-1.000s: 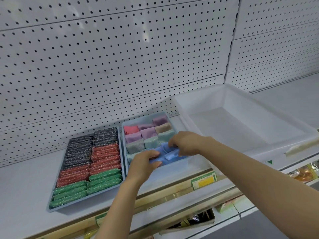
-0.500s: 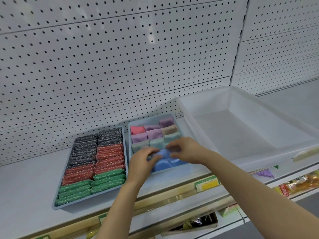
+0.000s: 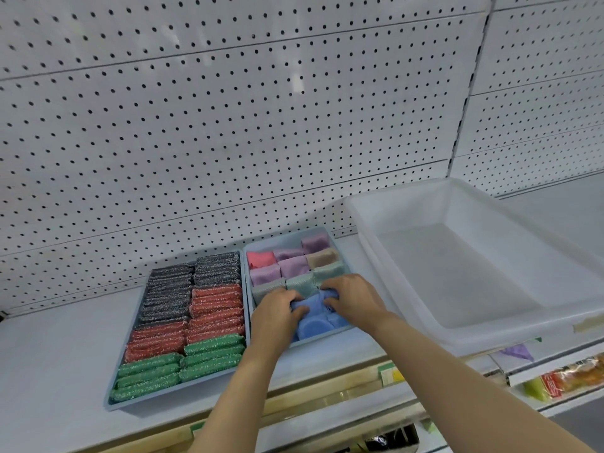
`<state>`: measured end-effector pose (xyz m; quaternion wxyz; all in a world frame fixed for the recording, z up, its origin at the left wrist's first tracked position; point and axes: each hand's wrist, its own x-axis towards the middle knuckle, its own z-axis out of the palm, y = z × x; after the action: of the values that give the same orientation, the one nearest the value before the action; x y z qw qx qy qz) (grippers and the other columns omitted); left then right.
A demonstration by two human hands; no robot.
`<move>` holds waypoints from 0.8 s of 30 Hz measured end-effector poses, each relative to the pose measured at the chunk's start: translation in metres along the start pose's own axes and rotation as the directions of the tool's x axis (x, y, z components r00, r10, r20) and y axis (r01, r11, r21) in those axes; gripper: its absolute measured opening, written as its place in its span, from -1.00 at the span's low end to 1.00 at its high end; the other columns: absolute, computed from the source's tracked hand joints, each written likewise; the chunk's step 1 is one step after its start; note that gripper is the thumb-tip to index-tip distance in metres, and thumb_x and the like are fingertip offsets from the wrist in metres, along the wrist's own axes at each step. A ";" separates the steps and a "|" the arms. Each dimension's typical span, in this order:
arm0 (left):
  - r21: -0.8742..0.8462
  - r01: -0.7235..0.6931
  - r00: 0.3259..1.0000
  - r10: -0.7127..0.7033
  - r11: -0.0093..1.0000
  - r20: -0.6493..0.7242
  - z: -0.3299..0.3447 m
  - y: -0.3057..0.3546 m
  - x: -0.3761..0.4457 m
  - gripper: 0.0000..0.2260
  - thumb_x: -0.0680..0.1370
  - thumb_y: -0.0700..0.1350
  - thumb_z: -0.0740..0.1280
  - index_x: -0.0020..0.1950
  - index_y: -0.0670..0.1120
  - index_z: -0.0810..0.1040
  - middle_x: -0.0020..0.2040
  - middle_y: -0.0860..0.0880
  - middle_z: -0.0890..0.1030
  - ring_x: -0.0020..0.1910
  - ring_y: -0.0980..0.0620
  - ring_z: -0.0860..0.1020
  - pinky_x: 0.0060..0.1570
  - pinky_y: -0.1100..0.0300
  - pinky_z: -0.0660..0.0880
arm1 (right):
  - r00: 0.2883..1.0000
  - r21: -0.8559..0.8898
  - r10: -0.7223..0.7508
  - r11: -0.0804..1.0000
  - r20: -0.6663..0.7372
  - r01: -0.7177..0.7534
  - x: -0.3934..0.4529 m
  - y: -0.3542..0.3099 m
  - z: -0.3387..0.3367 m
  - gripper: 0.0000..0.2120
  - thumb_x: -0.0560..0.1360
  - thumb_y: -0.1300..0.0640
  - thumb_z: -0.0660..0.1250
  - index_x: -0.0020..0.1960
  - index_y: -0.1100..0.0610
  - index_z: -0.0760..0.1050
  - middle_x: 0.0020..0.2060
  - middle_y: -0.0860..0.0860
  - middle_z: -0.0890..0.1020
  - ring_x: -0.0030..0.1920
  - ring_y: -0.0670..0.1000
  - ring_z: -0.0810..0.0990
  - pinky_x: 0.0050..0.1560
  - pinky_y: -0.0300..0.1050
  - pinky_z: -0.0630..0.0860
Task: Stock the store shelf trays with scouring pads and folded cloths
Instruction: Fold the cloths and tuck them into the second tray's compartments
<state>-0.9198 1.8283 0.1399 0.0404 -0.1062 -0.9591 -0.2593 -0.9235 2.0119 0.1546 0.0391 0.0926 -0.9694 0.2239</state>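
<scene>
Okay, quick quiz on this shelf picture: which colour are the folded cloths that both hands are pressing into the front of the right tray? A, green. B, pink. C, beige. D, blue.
D: the left hand and right hand are both on the blue cloths at the front of the cloth tray, while the pink, purple and beige ones lie untouched behind.

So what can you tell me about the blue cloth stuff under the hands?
The blue cloths are soft, light blue fabric, bunched and folded, filling the front row of the cloth tray. The left hand and right hand press and grip them from either side. Greenish cloths sit right behind.
</scene>
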 end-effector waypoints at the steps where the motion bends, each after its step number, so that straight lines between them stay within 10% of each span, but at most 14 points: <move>1: 0.002 0.000 1.000 0.000 1.000 0.002 0.001 -0.001 0.000 -0.86 0.50 0.07 0.36 -0.06 0.04 0.60 -0.12 0.09 0.56 -0.14 0.08 0.50 -0.15 0.05 0.49 | 1.000 0.000 -0.009 1.000 0.002 0.009 0.000 0.001 0.001 -0.88 0.36 0.07 0.34 -0.28 0.11 0.50 -0.38 0.01 0.57 -0.30 0.05 0.50 -0.36 -0.13 0.35; 8: -0.035 -0.071 0.990 0.067 0.997 -0.122 0.001 -0.006 0.022 -0.81 0.52 0.08 0.33 0.10 0.09 0.59 -0.03 0.10 0.61 -0.04 0.08 0.52 -0.09 0.10 0.47 | 0.979 0.009 -0.040 0.999 -0.201 0.043 0.019 -0.002 -0.002 -0.85 0.52 0.03 0.27 -0.03 0.05 0.58 -0.12 0.00 0.66 -0.10 0.06 0.60 -0.12 -0.08 0.50; 15: 0.139 -0.041 0.997 0.049 0.989 -0.053 0.021 -0.021 0.053 -0.70 0.54 0.08 0.32 0.27 0.08 0.54 0.15 0.05 0.58 0.14 -0.01 0.49 0.17 0.06 0.38 | 0.998 -0.136 -0.042 0.990 -0.043 0.036 0.051 0.009 0.005 -0.73 0.53 0.15 0.24 0.20 0.08 0.54 0.18 0.01 0.61 0.21 0.06 0.50 0.37 -0.14 0.25; 24: 0.112 -0.057 0.992 0.069 0.992 -0.109 0.019 -0.019 0.053 -0.84 0.54 0.05 0.34 0.06 0.05 0.62 -0.02 0.09 0.62 -0.02 0.03 0.51 0.00 0.09 0.41 | 0.999 -0.158 0.015 0.987 -0.032 -0.020 0.050 0.010 0.008 -0.77 0.50 0.21 0.19 0.04 0.07 0.59 -0.05 0.06 0.67 0.04 0.05 0.58 0.48 -0.19 0.07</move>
<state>-0.9759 1.8315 0.1207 0.1082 -0.1193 -0.9641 -0.2109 -0.9751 2.0090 0.1489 0.0592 0.0771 -0.9842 0.1478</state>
